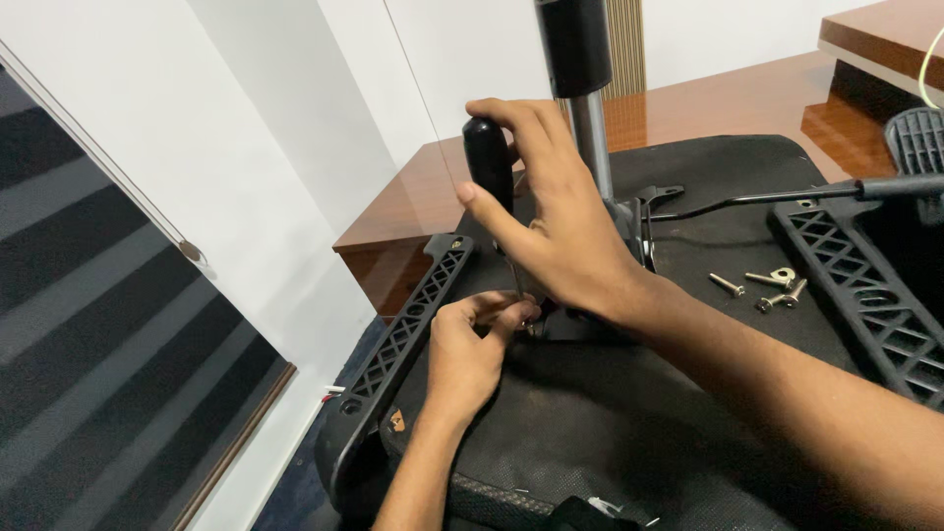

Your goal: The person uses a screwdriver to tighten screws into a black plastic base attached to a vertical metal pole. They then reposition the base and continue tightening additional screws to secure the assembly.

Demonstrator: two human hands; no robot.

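Observation:
An upturned office chair seat [688,413] lies in front of me, black fabric underside up. My right hand [551,211] grips the black handle of a screwdriver [489,162] held upright, its shaft pointing down at the seat's metal mechanism plate. My left hand [472,344] pinches the shaft's tip where it meets the plate; the screw there is hidden by my fingers. A black latticed armrest bracket [403,329] runs along the seat's left side.
Several loose screws [767,287] lie on the seat to the right. A second latticed armrest bracket [865,295], a black lever [787,197] and the chair's gas column [585,88] are near. Behind is a glossy wooden desk [708,103]; a striped blind [108,324] hangs at left.

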